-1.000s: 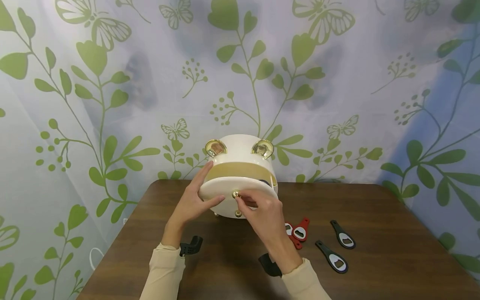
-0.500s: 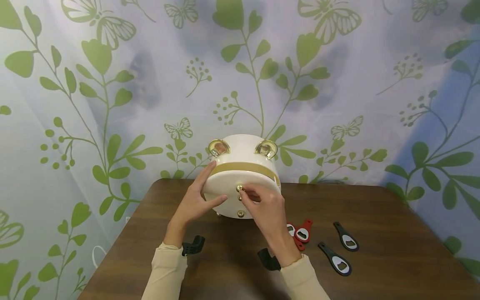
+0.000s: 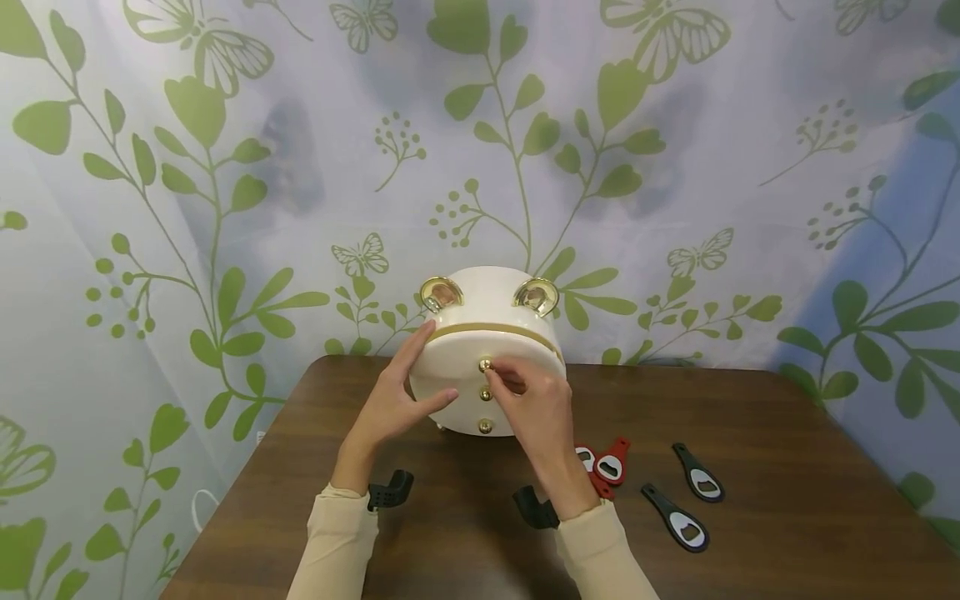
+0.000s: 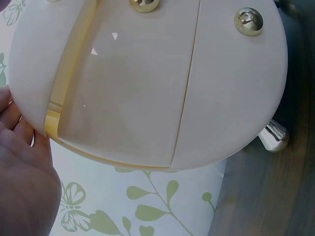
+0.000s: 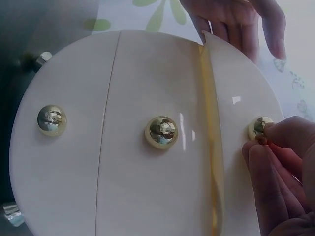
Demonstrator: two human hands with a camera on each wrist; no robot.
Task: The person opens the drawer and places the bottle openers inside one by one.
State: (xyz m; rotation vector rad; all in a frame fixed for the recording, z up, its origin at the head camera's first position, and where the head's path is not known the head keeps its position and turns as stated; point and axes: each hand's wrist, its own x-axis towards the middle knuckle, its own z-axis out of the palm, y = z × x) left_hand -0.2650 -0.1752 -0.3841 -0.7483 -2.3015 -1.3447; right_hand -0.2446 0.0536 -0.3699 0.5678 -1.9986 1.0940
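Observation:
A white round box with drawers [image 3: 450, 379] stands on the table, topped with two gold ears [image 3: 537, 295]. Three gold knobs run down its front. My right hand [image 3: 536, 408] pinches the top knob [image 5: 257, 127] between thumb and fingers. That top drawer [image 5: 238, 83] sits slightly out, with a thin yellow gap under its front in the right wrist view. The middle knob [image 5: 162, 132] and lower knob [image 5: 51, 120] are untouched, their drawers flush. My left hand [image 3: 390, 404] rests against the box's left side, fingers extended along it and thumb lying toward the front.
Red bottle openers [image 3: 611, 467] lie bunched on the brown table [image 3: 780, 467], right of my right forearm. Two black bottle openers [image 3: 678, 523] lie further right. Behind the table hangs a leaf-patterned curtain [image 3: 300, 167].
The top drawer has slid inward under my right hand, and the wide opening above its front has narrowed to a thin strip. My left hand stays at the box's side.

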